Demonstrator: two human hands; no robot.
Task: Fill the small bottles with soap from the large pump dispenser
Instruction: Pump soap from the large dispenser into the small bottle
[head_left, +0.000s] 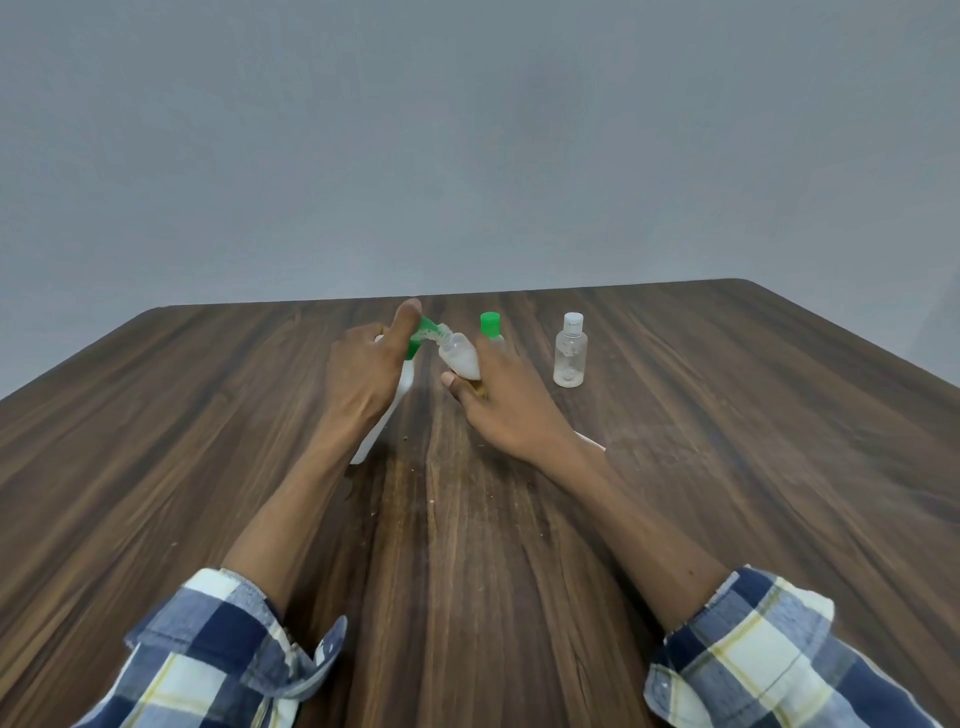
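My left hand (366, 374) wraps the large white pump dispenser (387, 415), thumb resting on top of its green pump head (422, 335). My right hand (501, 400) holds a small clear bottle (460, 358) tilted, its open mouth against the green nozzle. White soap fills much of that bottle. A second small bottle with a green cap (491, 327) stands just behind my right hand. A third small clear bottle with a white cap (570, 351) stands upright further right and looks nearly empty.
A dark wooden table (727, 467) carries everything, with a grey wall behind its far edge. A white object (592, 441) peeks out from under my right wrist. Small crumbs dot the wood near the dispenser's base.
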